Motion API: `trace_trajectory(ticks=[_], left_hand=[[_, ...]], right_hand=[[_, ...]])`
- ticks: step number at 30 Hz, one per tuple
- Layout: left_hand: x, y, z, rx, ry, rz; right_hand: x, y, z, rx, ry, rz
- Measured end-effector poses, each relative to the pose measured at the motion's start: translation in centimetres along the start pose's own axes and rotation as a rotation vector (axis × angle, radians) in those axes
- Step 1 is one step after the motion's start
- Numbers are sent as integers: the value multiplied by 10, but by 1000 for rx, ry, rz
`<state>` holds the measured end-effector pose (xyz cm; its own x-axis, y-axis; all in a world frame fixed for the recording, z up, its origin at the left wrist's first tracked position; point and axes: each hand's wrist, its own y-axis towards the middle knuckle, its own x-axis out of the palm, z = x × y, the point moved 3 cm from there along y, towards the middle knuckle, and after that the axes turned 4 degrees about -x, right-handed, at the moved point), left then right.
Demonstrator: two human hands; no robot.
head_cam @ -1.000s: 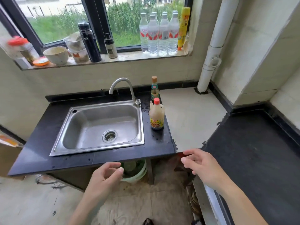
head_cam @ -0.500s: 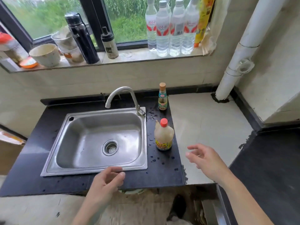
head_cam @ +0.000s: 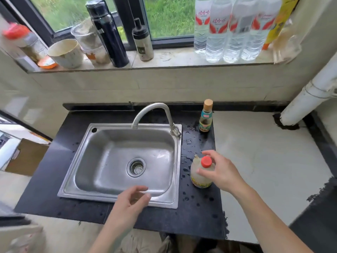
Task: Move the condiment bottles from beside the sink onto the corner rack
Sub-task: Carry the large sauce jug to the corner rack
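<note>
Two condiment bottles stand on the wet black counter (head_cam: 198,218) right of the sink. The near one is a squat pale bottle with a red cap (head_cam: 197,178). The far one is a small dark sauce bottle with a tan cap (head_cam: 206,117), against the back edge. My right hand (head_cam: 221,172) is cupped round the red-capped bottle's neck, with the thumb on its shoulder and the fingers spread behind the cap. The bottle rests on the counter. My left hand (head_cam: 130,203) hovers loosely curled over the sink's front rim, holding nothing. No corner rack is in view.
The steel sink (head_cam: 116,196) with its curved tap (head_cam: 155,108) fills the counter's left. A pale counter (head_cam: 264,161) runs right to a white pipe (head_cam: 306,101) in the corner. The windowsill holds water bottles (head_cam: 235,30), a dark flask (head_cam: 107,33), cups and jars.
I have moved closer to the counter. My right hand went forward and left from the pale counter to the red-capped bottle's neck. My left hand rose over the sink's front rim.
</note>
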<state>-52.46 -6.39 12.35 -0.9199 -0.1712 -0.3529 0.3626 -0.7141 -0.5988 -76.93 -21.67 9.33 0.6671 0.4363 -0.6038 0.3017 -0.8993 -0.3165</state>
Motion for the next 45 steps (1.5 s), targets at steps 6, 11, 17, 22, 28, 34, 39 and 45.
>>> trace_trajectory(ticks=[6, 11, 17, 22, 28, 34, 39, 45], left_hand=[[-2, 45, 35, 79, 92, -124], [17, 68, 70, 214, 172, -256], [48, 72, 103, 442, 404, -317], [71, 62, 126, 671, 423, -411], [68, 63, 131, 702, 142, -329], [62, 63, 107, 642, 94, -262], [63, 61, 92, 616, 146, -85], [56, 62, 78, 536, 85, -188]], right_hand=[[12, 1, -4, 39, -84, 192], [-13, -7, -1, 123, 26, 355], [-60, -26, -39, 33, 91, 498], [-92, -32, -93, -133, 200, 550], [-96, -24, -130, -304, 31, 559], [-95, -10, -162, -297, -749, 558], [-77, 14, -162, -52, -916, 300], [-63, 19, -160, -243, -825, 277]])
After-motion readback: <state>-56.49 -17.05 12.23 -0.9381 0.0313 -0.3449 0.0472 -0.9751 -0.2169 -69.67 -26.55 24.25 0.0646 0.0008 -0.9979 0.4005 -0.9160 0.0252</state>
